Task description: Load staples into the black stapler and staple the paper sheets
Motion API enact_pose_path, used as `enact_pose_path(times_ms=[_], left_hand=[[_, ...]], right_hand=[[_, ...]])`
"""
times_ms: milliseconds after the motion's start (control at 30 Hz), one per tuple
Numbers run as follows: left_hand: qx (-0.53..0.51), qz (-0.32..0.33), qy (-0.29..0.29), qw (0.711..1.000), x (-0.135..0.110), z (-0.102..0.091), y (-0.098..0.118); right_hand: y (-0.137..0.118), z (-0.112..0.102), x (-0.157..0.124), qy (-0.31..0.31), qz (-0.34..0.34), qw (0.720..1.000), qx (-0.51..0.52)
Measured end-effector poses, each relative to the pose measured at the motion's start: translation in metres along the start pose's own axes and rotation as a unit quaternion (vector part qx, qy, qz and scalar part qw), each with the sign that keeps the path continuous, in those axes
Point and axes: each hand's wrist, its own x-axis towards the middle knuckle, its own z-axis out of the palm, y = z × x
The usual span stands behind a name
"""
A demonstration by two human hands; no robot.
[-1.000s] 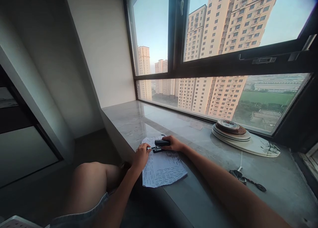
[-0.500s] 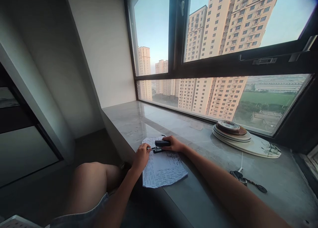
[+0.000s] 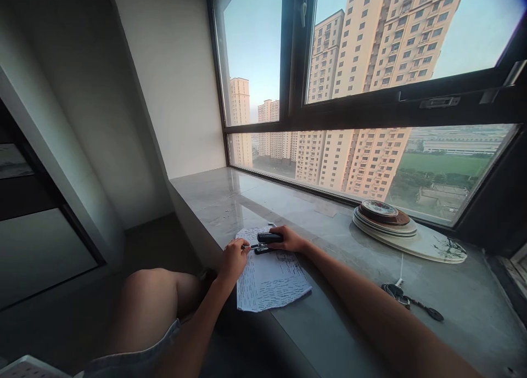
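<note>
A printed sheet of paper (image 3: pixel 269 276) lies on the grey stone window sill (image 3: pixel 329 241), overhanging its near edge a little. A black stapler (image 3: pixel 267 242) rests on the sheet's far end. My right hand (image 3: pixel 291 239) is wrapped round the stapler's back end. My left hand (image 3: pixel 234 259) sits on the paper's left edge with fingers curled, its fingertips pinched at the stapler's front tip. What they pinch is too small to make out.
A stack of decorated plates (image 3: pixel 387 216) stands on a flat white oval board (image 3: pixel 432 245) near the window at the right. A bunch of keys with a cord (image 3: pixel 405 300) lies on the sill. My bare knee (image 3: pixel 152 301) is below the sill's edge.
</note>
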Motion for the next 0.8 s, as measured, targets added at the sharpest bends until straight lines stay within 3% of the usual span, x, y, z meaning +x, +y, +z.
enact_pose_path(times_ms=[533, 800], left_hand=[[0.023, 0.030, -0.012, 0.999, 0.0018, -0.0007, -0.0040], [0.041, 0.058, 0.012, 0.997, 0.0035, -0.0007, -0.0068]], right_hand=[[-0.0035, -0.0012, -0.0005, -0.002, -0.011, 1.000, -0.005], [-0.0042, -0.0013, -0.0007, 0.000, -0.007, 1.000, 0.005]])
